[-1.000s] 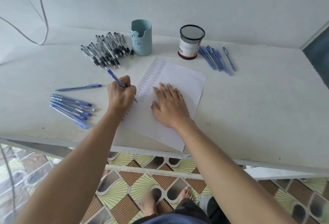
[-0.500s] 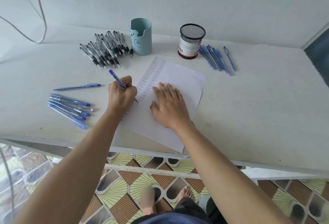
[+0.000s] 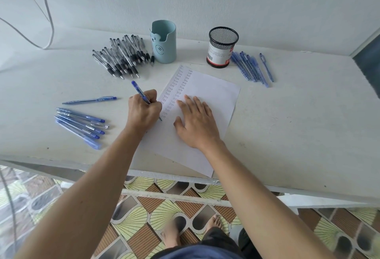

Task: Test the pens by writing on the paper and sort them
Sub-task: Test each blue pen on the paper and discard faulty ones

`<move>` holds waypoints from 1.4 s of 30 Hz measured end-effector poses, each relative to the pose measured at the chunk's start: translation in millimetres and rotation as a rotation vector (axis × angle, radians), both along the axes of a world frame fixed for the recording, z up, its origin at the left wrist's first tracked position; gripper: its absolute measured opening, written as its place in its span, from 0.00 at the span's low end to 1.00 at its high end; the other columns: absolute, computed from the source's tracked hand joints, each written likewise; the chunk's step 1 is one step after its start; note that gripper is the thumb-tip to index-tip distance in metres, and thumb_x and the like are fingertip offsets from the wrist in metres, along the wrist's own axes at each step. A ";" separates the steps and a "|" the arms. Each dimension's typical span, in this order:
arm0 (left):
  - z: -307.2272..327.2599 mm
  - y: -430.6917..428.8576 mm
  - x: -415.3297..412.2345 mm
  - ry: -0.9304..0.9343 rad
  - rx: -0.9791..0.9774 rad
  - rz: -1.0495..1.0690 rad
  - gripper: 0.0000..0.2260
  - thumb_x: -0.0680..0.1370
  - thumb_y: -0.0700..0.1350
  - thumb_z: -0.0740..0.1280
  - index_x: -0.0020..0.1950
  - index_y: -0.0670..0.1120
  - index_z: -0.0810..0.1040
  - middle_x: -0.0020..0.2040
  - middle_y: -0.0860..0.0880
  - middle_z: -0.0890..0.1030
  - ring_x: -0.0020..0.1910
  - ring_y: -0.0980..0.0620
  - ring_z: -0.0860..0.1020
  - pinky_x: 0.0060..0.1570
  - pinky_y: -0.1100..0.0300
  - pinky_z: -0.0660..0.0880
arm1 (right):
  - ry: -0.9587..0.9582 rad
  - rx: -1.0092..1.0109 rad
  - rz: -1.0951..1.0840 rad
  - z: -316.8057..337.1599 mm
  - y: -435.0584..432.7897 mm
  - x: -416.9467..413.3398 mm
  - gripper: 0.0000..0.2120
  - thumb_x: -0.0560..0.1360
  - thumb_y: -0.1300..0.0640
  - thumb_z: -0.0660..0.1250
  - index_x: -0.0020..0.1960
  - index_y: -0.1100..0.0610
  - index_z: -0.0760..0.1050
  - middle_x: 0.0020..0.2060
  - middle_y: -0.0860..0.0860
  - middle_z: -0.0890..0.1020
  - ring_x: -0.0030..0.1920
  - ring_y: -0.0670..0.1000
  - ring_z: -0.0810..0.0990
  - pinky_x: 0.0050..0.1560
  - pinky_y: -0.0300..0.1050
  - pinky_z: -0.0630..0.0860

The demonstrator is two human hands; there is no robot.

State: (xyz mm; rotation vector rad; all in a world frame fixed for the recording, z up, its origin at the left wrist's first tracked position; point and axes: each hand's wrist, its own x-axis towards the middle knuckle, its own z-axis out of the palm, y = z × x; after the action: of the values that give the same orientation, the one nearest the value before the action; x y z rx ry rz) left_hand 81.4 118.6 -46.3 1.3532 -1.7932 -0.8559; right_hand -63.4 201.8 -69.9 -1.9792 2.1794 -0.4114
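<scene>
1. The left hand (image 3: 144,112) is curled round a blue pen (image 3: 139,92), pinching it low on the barrel. The tip is down on the paper (image 3: 213,90), at the foot of the left column of writing (two columns of what looks like "test" over and over).
2. The right hand (image 3: 197,122) lies palm down on the paper, fingers straight and a bit spread, just right of the writing.
3. The paper sits slanted on the white table (image 3: 287,125), with its near corner close to the front edge.
4. Left of the paper there's a lone pen (image 3: 90,100) on its own. Nearer the front edge is a blue bunch (image 3: 80,125) of pens lying side by side.
5. At the back left, a pile of black pens (image 3: 121,57) lies just beside a blue cup (image 3: 164,42) with a little bear face on it.
6. At the back right stands a mesh cup (image 3: 221,48), with a blue row (image 3: 248,67) of pens just to its right. One of those pens lies slightly apart from the rest.
7. A white cable (image 3: 49,22) loops down the wall at far left. Below the table edge you can see patterned tiles (image 3: 144,236) and bare feet (image 3: 214,222).
</scene>
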 end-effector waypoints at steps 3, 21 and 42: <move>-2.0 0.5 -1.1 0.004 0.007 -0.006 0.15 0.64 0.30 0.62 0.30 0.44 0.57 0.29 0.46 0.60 0.30 0.53 0.57 0.26 0.58 0.54 | -0.001 -0.006 0.000 -0.6 -0.7 -0.3 0.27 0.81 0.49 0.54 0.79 0.53 0.58 0.80 0.54 0.56 0.80 0.56 0.50 0.78 0.54 0.45; -4.3 -7.4 6.7 0.366 0.167 0.102 0.10 0.66 0.35 0.61 0.38 0.51 0.73 0.26 0.48 0.69 0.26 0.48 0.66 0.28 0.58 0.62 | -0.284 -0.083 -0.097 9.9 -1.1 -28.2 0.26 0.75 0.54 0.58 0.71 0.58 0.72 0.73 0.56 0.70 0.76 0.58 0.64 0.76 0.56 0.58; 16.8 13.7 -99.3 -0.723 -0.014 -0.245 0.15 0.81 0.51 0.61 0.66 0.48 0.71 0.52 0.43 0.79 0.45 0.42 0.74 0.41 0.54 0.68 | -0.089 -0.029 -0.285 6.2 15.1 -85.1 0.26 0.80 0.52 0.59 0.76 0.55 0.63 0.79 0.53 0.61 0.79 0.53 0.54 0.77 0.54 0.48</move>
State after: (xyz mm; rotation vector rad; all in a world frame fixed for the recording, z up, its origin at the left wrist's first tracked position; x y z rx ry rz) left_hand -17.8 132.3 -29.5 1.5770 -2.5468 -0.4899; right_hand -148.5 216.9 -63.7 -1.6307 2.4152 -0.5605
